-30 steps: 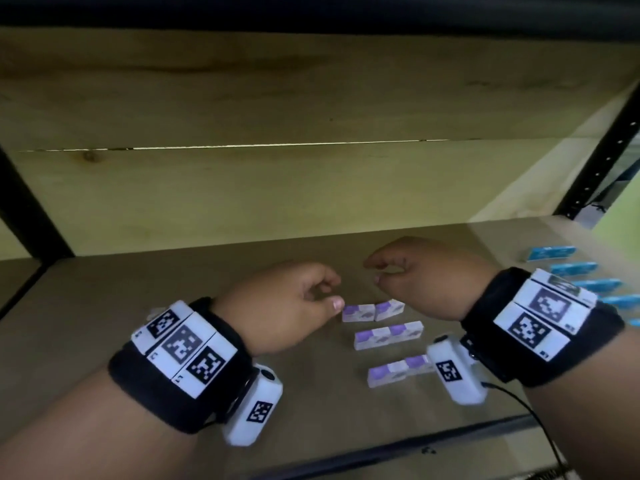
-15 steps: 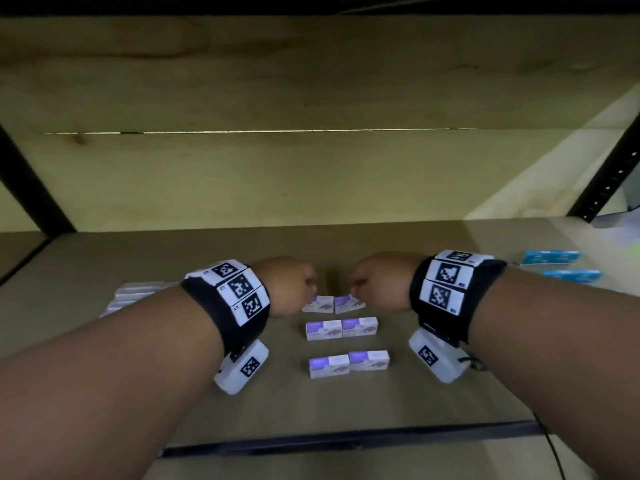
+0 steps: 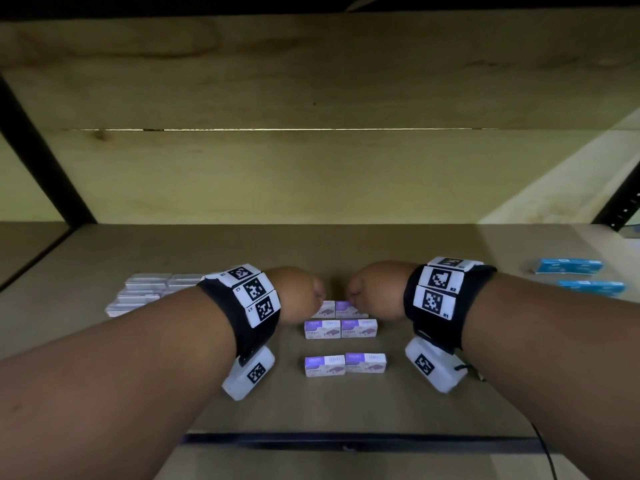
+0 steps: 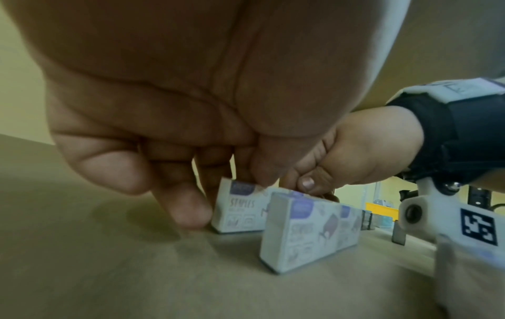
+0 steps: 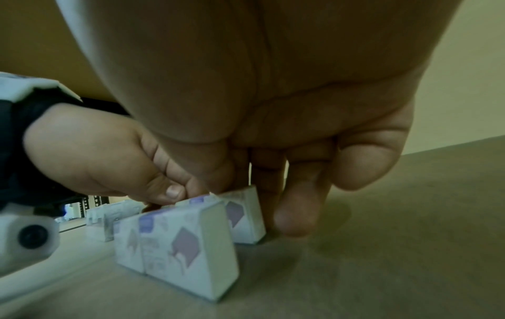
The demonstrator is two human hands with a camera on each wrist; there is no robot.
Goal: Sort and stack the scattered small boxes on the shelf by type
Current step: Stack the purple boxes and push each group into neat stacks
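- The left hand (image 3: 300, 295) and the right hand (image 3: 375, 292) meet knuckle to knuckle over the far pair of purple staple boxes (image 3: 337, 309); each hand pinches one box of the pair from above, thumb on the near face and fingers down the far face, judging by the wrist views
- In the left wrist view the fingers (image 4: 188, 207) reach to the shelf board (image 4: 95, 269) behind the left-hand box (image 4: 240, 208); the grip looks meant to square the two boxes end to end, or to lift them as one
- In the right wrist view the thumb and fingers (image 5: 297, 207) bracket the right-hand box (image 5: 246, 215); whether either box is off the board, the pictures do not show
- Nearer the wrists, between the forearms, stand two more purple pairs, the middle pair (image 3: 340, 328) and the nearest pair (image 3: 345, 364); each sits upright, side by side and touching, a layout that likely readies them for stacking by type
- Outside the left forearm lies a flat cluster of white boxes (image 3: 149, 292); outside the right forearm lie blue boxes (image 3: 568, 266); the three kinds are well apart, so the sorting looks largely done and the stacking of the purple ones not yet
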